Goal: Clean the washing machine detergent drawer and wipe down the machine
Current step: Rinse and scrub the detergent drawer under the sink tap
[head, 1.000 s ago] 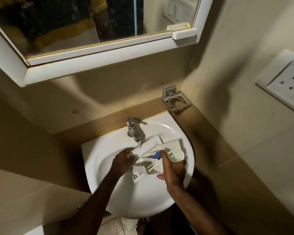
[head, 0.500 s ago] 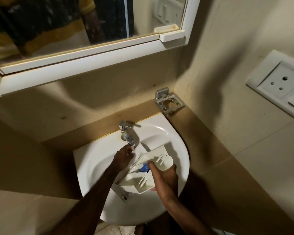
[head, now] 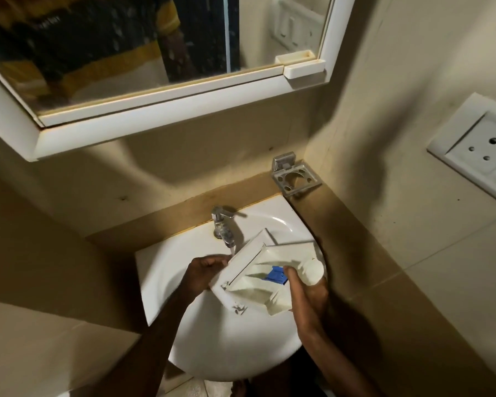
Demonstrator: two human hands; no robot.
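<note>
- Drawer (head: 258, 277): white plastic, tilted over the sink (head: 184, 287), blue insert (head: 276, 274) inside.
- Left hand (head: 202, 272) grips its front panel; right hand (head: 308, 293) curls round its far end.
- Tap (head: 223, 224) runs water beside the panel.

- From my seat, the left hand (head: 204, 272) has its fingertips tucked behind the front panel of the detergent drawer (head: 259, 277), so I cannot see how they hold it.
- The right hand (head: 308, 296) covers the drawer's near right side; its palm and most fingers are hidden from me.
- The markings low on the drawer's front panel are too small and smeared for me to read.
- The mirror (head: 126, 53) is cut off at the top and left; the reflection in it is blurred.
- The wall socket (head: 481, 150) runs off the right edge.
- Both forearms leave the bottom edge.
- The sink (head: 226, 353) drain is hidden under the drawer.
</note>
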